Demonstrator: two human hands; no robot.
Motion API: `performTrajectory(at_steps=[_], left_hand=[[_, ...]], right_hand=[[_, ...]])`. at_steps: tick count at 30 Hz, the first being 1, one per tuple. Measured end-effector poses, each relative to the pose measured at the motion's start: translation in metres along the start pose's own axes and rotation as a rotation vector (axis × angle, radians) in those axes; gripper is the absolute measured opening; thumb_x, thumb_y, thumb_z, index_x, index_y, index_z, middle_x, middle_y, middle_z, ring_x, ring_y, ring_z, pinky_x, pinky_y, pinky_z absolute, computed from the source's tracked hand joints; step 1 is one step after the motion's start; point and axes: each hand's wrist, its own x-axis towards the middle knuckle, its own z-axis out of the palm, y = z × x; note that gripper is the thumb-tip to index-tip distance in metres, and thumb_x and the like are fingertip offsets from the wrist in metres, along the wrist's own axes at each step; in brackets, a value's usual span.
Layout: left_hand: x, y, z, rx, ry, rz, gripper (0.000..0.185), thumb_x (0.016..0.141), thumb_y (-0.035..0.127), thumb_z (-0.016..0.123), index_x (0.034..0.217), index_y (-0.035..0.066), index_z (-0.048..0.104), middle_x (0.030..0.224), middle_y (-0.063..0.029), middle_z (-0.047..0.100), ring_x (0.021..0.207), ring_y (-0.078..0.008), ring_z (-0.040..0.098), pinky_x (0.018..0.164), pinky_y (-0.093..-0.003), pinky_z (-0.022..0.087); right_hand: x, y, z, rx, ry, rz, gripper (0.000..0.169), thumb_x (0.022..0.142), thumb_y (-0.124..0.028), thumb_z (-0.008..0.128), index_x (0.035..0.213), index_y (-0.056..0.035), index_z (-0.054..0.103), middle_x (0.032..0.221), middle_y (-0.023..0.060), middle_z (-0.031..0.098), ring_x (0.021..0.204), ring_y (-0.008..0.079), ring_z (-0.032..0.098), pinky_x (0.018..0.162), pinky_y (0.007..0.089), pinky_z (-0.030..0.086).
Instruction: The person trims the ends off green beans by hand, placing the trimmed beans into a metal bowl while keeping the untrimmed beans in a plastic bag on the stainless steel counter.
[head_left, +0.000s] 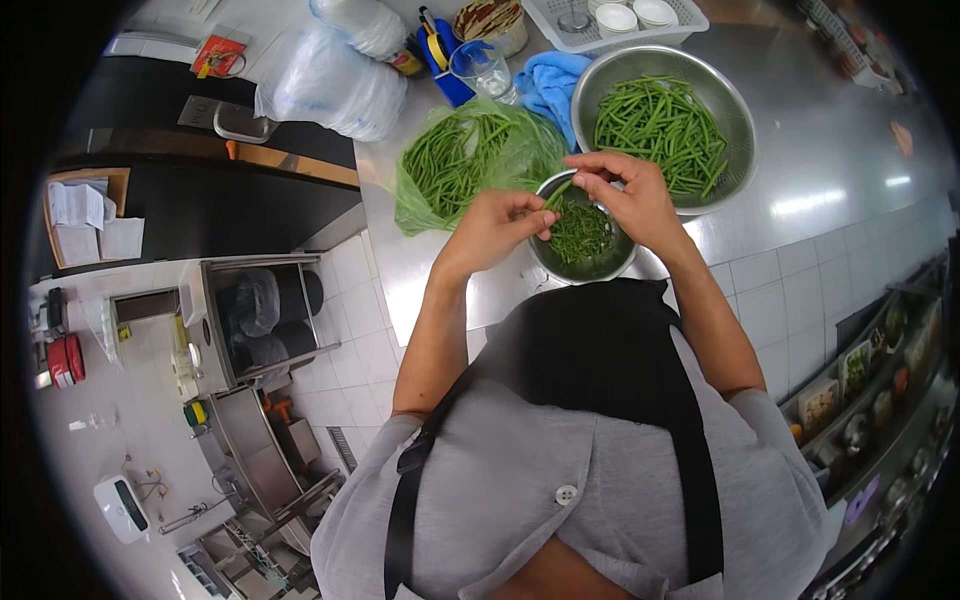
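Observation:
Between my two hands a green bean (558, 195) is held over a small metal bowl (541, 264). My left hand (501, 226) pinches its lower end with thumb and fingertips. The thumb and index finger of my right hand (631, 196) grip the upper end. Short bean trimmings (581, 232) lie in the small bowl. Behind my left hand, an open green plastic bag (416, 217) holds many long beans (454, 161). Beyond my right hand stands a large perforated steel colander (739, 139) with a heap of green beans (660, 135).
Along the back of the steel table (810, 120) are a blue cloth (555, 79), a drinking glass (484, 71), a blue tape dispenser (448, 79) and wrapped plastic stacks (330, 82). A white basket (694, 16) holds small cups. Food containers (855, 371) line a counter at right.

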Motion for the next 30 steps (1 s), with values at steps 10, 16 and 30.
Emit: performTrajectory(at_steps=[10, 16, 30], left_hand=[[0.000, 0.002, 0.010, 0.159, 0.022, -0.034, 0.019, 0.093, 0.019, 0.071, 0.091, 0.001, 0.076, 0.071, 0.0036, 0.066, 0.060, -0.0030, 0.045, 0.054, -0.0242, 0.035], [0.002, 0.006, 0.020, 0.135, 0.043, 0.004, 0.020, 0.093, 0.020, 0.072, 0.093, 0.000, 0.076, 0.074, 0.0021, 0.068, 0.063, -0.0033, 0.048, 0.056, -0.0239, 0.037], [-0.002, -0.002, 0.017, 0.359, 0.069, -0.003, 0.023, 0.091, 0.018, 0.073, 0.099, -0.004, 0.077, 0.072, -0.0044, 0.069, 0.063, -0.0096, 0.056, 0.060, -0.0298, 0.047]], right_hand=[[-0.013, 0.002, -0.004, -0.269, -0.103, 0.066, 0.016, 0.088, -0.006, 0.070, 0.100, 0.0028, 0.074, 0.086, 0.0078, 0.073, 0.073, 0.0117, 0.064, 0.069, 0.0280, 0.052], [-0.014, 0.041, 0.015, 0.186, 0.174, 0.257, 0.012, 0.088, -0.010, 0.067, 0.089, 0.0007, 0.072, 0.074, 0.0039, 0.067, 0.065, 0.0101, 0.060, 0.064, 0.0245, 0.048], [-0.014, 0.016, 0.000, -0.102, -0.184, 0.226, 0.014, 0.088, -0.010, 0.075, 0.095, 0.0021, 0.073, 0.079, 0.0011, 0.067, 0.072, 0.0058, 0.059, 0.067, 0.0243, 0.049]])
